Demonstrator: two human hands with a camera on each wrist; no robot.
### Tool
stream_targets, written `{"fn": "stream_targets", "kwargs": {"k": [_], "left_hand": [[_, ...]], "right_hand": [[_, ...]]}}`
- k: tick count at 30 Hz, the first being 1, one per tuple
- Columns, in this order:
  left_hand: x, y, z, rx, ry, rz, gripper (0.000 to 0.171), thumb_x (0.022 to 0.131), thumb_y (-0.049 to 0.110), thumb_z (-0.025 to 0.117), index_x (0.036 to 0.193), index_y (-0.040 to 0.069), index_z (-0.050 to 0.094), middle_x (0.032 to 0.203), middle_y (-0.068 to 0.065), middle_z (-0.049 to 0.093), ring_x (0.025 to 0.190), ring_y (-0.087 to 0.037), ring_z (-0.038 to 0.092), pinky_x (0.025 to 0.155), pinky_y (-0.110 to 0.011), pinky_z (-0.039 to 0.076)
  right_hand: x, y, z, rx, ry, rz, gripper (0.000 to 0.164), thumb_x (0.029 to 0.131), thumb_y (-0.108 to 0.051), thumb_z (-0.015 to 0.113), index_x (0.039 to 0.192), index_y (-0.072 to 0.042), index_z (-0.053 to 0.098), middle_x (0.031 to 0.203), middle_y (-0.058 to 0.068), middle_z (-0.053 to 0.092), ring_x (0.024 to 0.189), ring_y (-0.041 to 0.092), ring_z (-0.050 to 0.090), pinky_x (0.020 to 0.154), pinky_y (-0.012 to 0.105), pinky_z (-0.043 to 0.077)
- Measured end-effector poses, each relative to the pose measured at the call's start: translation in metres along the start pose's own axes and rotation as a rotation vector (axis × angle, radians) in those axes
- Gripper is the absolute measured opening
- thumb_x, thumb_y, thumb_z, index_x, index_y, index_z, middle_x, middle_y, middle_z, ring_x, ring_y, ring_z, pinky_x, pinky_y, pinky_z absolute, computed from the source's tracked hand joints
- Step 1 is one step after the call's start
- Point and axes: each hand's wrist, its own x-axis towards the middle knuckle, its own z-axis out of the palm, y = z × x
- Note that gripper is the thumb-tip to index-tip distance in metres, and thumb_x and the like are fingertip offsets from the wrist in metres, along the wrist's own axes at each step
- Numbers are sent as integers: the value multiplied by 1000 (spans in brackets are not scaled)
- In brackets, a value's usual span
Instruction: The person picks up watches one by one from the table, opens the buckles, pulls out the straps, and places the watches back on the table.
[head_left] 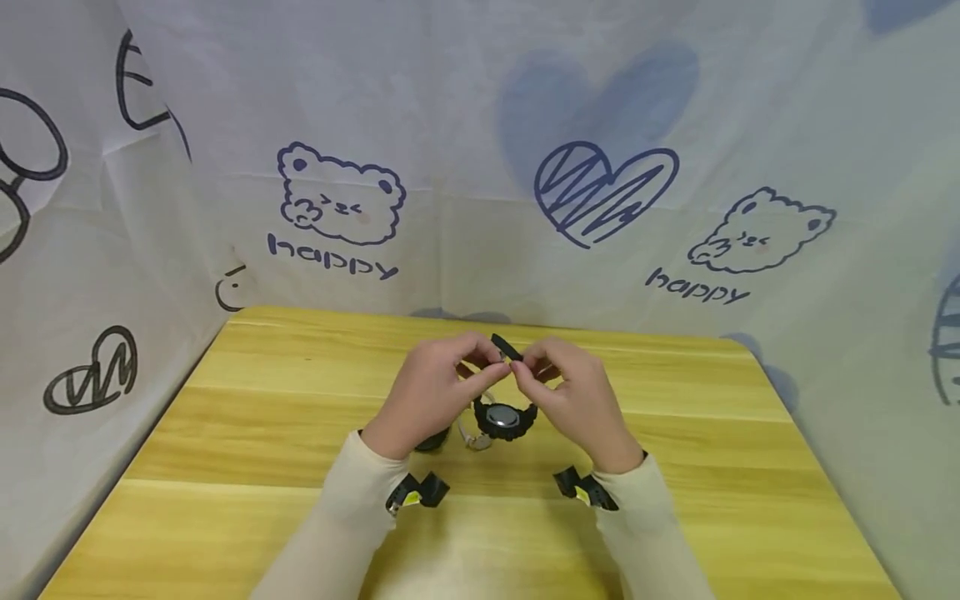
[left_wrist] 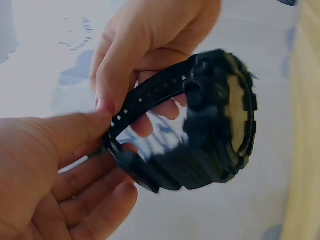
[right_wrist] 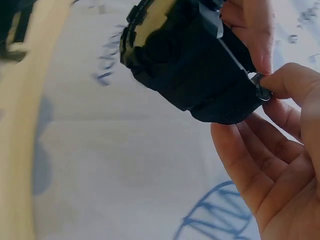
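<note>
A black wristwatch (head_left: 504,418) with a thick, rugged case is held up in front of the body by both hands. Its strap (left_wrist: 155,90), dotted with a row of holes, bends round into a loop. My left hand (head_left: 431,387) pinches the strap between thumb and fingers. Opposite it, my right hand (head_left: 576,398) pinches the strap near a small metal buckle (right_wrist: 262,93). The fingertips of both hands almost meet at the strap ends. Whether the buckle is fastened cannot be told.
A dark rounded object (head_left: 432,442) lies on the wooden table (head_left: 262,450), partly behind the left wrist. Close to it is a small pale item (head_left: 477,442) with a thin band. A printed white cloth (head_left: 465,225) hangs behind the table.
</note>
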Motion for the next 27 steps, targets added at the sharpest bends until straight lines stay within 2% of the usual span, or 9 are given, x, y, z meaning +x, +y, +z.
{"fn": "stream_targets", "kwargs": {"k": [3, 6, 11, 17, 22, 24, 27], "left_hand": [[1, -7, 13, 38, -37, -96, 7, 99, 25, 73, 95, 19, 72, 90, 9, 74, 84, -6, 69, 72, -28, 57], [3, -14, 27, 92, -107, -191, 9, 100, 26, 71, 95, 19, 70, 88, 8, 72, 81, -7, 68, 72, -32, 56], [5, -27, 51, 136, -207, -303, 14, 102, 28, 69, 93, 18, 71, 83, 7, 69, 67, -9, 61, 63, -30, 53], [12, -48, 73, 132, -252, -369, 17, 101, 29, 69, 90, 17, 72, 77, 8, 66, 61, -10, 58, 59, -28, 50], [16, -62, 87, 135, -283, -397, 16, 101, 28, 70, 89, 17, 71, 78, 6, 66, 61, -11, 58, 60, -29, 50], [17, -66, 91, 132, -285, -400, 17, 101, 27, 69, 88, 16, 71, 78, 6, 66, 61, -11, 59, 60, -30, 50], [18, -71, 97, 129, -291, -405, 19, 102, 25, 68, 85, 16, 69, 75, 5, 64, 60, -11, 57, 61, -29, 48]], "right_hand": [[-1, 14, 7, -11, -59, 95, 1, 98, -10, 69, 98, -10, 70, 88, -1, 70, 77, 10, 67, 69, 28, 60], [-4, 30, 10, -55, -141, 161, 8, 102, -14, 66, 104, -10, 72, 92, -1, 72, 79, 10, 68, 70, 29, 59], [-14, 53, 10, -82, -260, 241, 9, 103, -15, 65, 102, -13, 74, 92, -3, 74, 78, 9, 67, 72, 32, 58], [-18, 82, 15, 3, -359, 366, 11, 104, -14, 63, 102, -12, 73, 86, 3, 72, 70, 17, 66, 62, 33, 54], [-20, 99, 23, 23, -409, 437, 14, 105, -17, 62, 106, -7, 73, 96, 12, 75, 70, 17, 67, 65, 33, 55], [-21, 103, 26, 25, -420, 460, 17, 105, -18, 62, 108, -6, 72, 98, 13, 75, 70, 16, 67, 67, 33, 55], [-21, 108, 31, 16, -438, 487, 17, 105, -19, 61, 106, -6, 72, 93, 9, 74, 67, 14, 65, 65, 33, 54]]}}
